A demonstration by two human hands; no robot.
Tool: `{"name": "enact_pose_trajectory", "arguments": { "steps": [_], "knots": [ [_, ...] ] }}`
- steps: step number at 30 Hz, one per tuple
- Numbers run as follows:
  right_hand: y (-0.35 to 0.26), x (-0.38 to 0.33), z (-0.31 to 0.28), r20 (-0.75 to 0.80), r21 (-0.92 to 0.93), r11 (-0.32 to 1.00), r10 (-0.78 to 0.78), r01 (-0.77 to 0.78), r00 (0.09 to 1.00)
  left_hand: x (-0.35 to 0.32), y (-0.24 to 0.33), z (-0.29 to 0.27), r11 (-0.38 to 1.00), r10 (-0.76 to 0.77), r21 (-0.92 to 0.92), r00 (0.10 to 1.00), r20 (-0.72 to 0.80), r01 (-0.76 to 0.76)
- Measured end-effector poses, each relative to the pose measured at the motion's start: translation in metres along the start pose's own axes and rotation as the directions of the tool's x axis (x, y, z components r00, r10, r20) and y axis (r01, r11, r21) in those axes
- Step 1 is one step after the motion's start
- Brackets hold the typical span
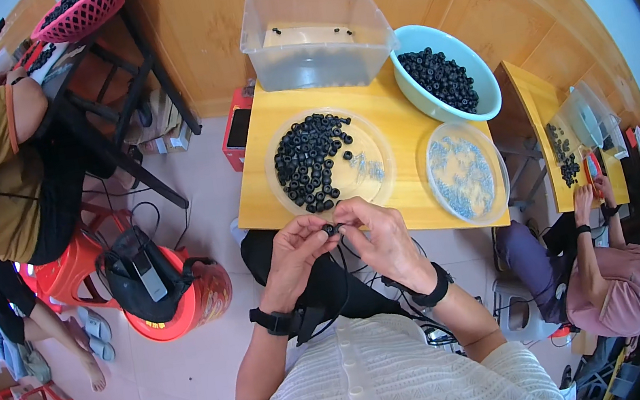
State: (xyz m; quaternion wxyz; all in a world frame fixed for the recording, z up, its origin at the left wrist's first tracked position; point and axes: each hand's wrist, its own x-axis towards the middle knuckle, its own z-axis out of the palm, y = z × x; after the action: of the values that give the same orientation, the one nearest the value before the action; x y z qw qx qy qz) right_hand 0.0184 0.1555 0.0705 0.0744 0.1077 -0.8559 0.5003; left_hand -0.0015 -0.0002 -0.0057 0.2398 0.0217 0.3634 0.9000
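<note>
My left hand [295, 254] and my right hand [379, 239] meet just below the near edge of a small wooden table [407, 118]. Between their fingertips they pinch one small black ring [330, 230]. Right above the hands lies a clear round plate [365, 173] holding a heap of black rings [308, 161] and a few small pale parts. A second clear plate [463, 172] to the right holds many small pale parts. Both wrists wear black bands.
A pale blue bowl [485, 95] full of black rings and a clear plastic tub [313, 33] stand at the table's far side. A person sits at left by a dark table, another at right. A red stool with a black bag [156, 284] stands left.
</note>
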Motion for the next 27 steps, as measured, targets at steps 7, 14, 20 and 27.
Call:
{"name": "enact_pose_trajectory", "arguments": {
  "steps": [7,14,20,27],
  "knots": [
    [0.002,0.000,0.002,-0.001,-0.038,0.999,-0.005,0.005,1.000,0.001,0.001,0.002,0.994,0.020,0.106,1.000,-0.001,-0.020],
    [-0.001,-0.005,0.009,0.004,-0.309,0.948,-0.076,0.074,0.997,0.000,-0.009,0.002,0.964,0.116,0.242,0.993,-0.018,-0.108],
    [0.003,-0.006,0.015,-0.023,-0.360,0.930,-0.088,0.074,0.996,0.001,-0.018,0.011,0.923,0.249,0.316,0.967,-0.048,-0.222],
    [-0.001,-0.002,-0.006,-0.078,-0.006,0.997,0.077,-0.078,0.994,0.003,-0.015,0.005,0.999,0.044,-0.016,0.999,0.031,-0.043]
  ]
}}
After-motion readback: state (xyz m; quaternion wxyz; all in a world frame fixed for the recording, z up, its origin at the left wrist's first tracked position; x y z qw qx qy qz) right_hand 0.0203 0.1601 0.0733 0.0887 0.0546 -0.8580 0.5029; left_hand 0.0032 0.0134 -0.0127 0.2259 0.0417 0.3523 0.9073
